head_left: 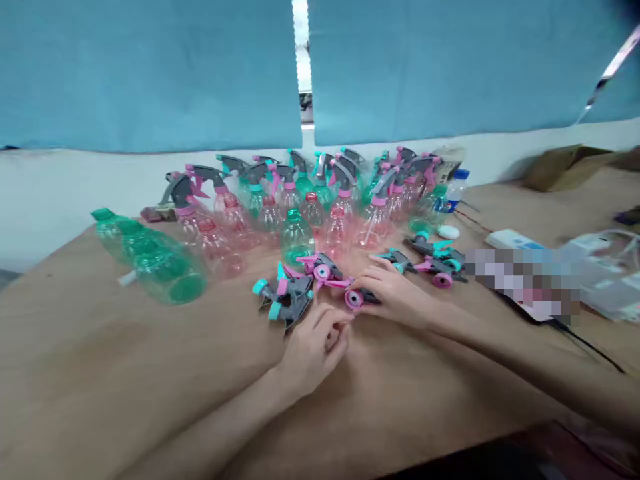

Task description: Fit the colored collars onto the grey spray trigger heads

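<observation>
Around a pink and grey trigger spray head [354,299] curl the fingers of my right hand [395,293], its round pink collar facing me. My left hand [317,343] is just in front and to the left, fingers curled and thumb tip close to the fingertips; anything in that pinch is too small to make out. Touching or just behind the held piece lies another pink spray head [323,272]. A small heap of grey spray heads with turquoise and pink collars [290,300] rests beyond my left hand.
Behind stand rows of pink and green bottles, several with spray heads fitted, such as a capped pink bottle [377,217] and an uncapped green bottle [297,237]. Green bottles [165,267] lie at left. More spray heads [440,260], a phone-like device [525,300] and a cardboard box [560,167] are right.
</observation>
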A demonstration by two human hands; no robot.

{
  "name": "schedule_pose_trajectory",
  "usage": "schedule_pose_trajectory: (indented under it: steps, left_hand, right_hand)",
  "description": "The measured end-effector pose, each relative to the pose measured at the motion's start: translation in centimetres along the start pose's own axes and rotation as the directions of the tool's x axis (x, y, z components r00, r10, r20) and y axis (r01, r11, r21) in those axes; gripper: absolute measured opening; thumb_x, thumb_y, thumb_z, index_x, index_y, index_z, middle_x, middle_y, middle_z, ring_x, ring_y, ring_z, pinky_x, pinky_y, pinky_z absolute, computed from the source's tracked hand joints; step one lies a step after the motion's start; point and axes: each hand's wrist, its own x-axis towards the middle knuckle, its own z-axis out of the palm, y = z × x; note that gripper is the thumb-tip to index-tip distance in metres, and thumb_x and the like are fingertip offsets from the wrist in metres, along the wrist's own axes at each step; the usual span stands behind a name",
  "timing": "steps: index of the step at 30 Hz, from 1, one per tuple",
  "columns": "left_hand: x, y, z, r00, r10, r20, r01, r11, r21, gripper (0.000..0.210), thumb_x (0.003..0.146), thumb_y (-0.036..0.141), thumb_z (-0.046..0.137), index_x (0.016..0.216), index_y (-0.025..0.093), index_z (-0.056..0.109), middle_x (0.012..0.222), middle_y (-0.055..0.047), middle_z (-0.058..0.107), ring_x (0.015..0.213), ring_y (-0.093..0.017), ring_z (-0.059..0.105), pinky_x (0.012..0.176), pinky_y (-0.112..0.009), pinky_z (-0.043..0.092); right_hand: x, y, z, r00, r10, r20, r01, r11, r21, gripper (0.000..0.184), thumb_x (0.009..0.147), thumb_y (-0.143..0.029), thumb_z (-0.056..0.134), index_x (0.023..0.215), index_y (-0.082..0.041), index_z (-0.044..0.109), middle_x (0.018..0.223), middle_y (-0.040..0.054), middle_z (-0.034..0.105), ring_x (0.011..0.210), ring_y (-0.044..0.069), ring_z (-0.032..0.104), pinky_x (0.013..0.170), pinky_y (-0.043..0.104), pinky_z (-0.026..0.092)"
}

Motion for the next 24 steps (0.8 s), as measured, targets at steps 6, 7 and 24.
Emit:
schedule_pose_trajectory:
  steps: [6,7,24]
  left_hand:
    - [-0.1,0.2,-0.1,1.000,-0.030,-0.009,0.030,0.999,-0.023,0.015,0.086,0.008,0.045,0.094,0.019,0.051,0.084,-0.001,0.051,0.063,-0.010,0.050,0.056,-0.019,0.045]
    - [0.0,0.2,-0.1,0.999,-0.033,-0.010,0.033,0.999,-0.026,0.015,0.086,0.008,0.045,0.095,0.019,0.050,0.084,-0.001,0.051,0.063,-0.010,0.050,0.056,-0.019,0.045]
    - [2.9,0.4,1.9,0.985,-0.139,0.103,0.138,0.990,0.009,0.025,0.086,0.025,0.057,0.109,0.021,0.049,0.107,-0.006,0.055,0.100,-0.021,0.055,0.085,-0.037,0.048]
  right_hand:
    - [-2.4,1.2,-1.1,0.891,0.408,-0.198,-0.342,0.891,0.298,0.027,0.078,-0.047,0.066,0.089,-0.022,0.063,0.090,0.0029,0.070,0.087,0.023,0.065,0.094,0.049,0.041]
    - [-2.7,1.6,-1.5,0.840,0.510,-0.187,-0.418,0.827,0.375,0.030,0.077,-0.048,0.066,0.091,-0.022,0.064,0.091,0.0039,0.070,0.087,0.024,0.065,0.087,0.045,0.045]
    - [-3.8,0.9,2.6,0.924,0.298,-0.239,-0.210,0.918,0.336,0.021,0.079,-0.028,0.069,0.096,-0.022,0.059,0.103,0.0067,0.059,0.099,0.022,0.057,0.085,0.038,0.049]
